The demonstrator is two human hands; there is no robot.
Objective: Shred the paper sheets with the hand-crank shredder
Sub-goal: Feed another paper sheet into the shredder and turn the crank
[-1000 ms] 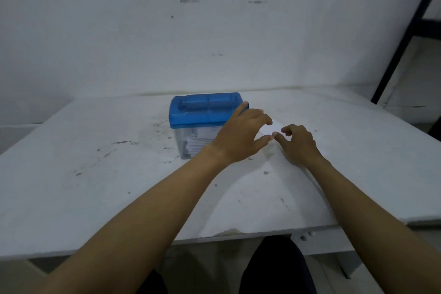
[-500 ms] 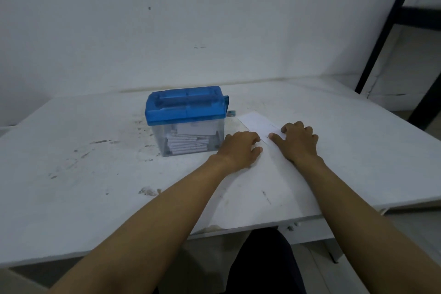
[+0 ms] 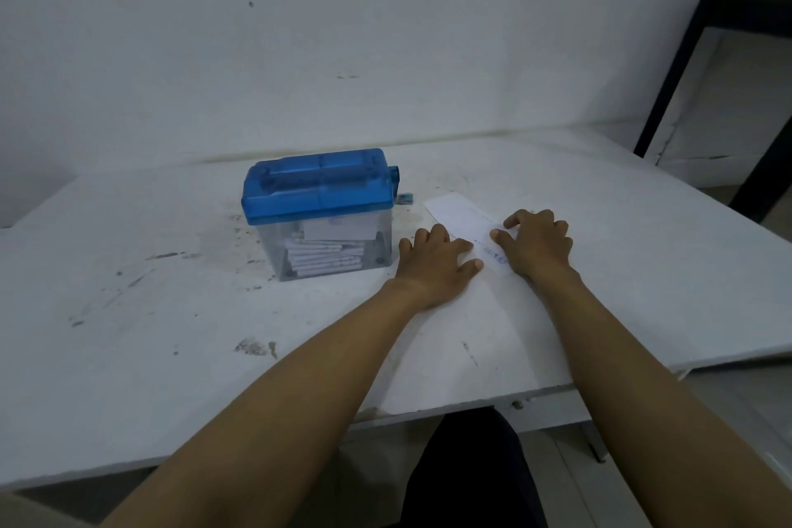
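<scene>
The hand-crank shredder (image 3: 319,193) has a blue lid on a clear bin that holds white paper pieces; its small blue crank (image 3: 395,176) sticks out on the right side. A white paper sheet (image 3: 465,223) lies flat on the table just right of the shredder. My left hand (image 3: 435,266) rests palm down on the sheet's near left part, fingers spread. My right hand (image 3: 538,242) presses on the sheet's right part, fingers bent, thumb on the paper. Neither hand lifts the sheet.
The white table (image 3: 171,334) is scuffed with dark marks and ends close to my body. A white wall stands behind it. A black metal frame (image 3: 694,43) rises at the far right. My dark-clothed lap (image 3: 467,472) shows under the table edge.
My left hand has come down from in front of the shredder lid to lie flat on the sheet. The view has shifted, so the shredder sits further left in it.
</scene>
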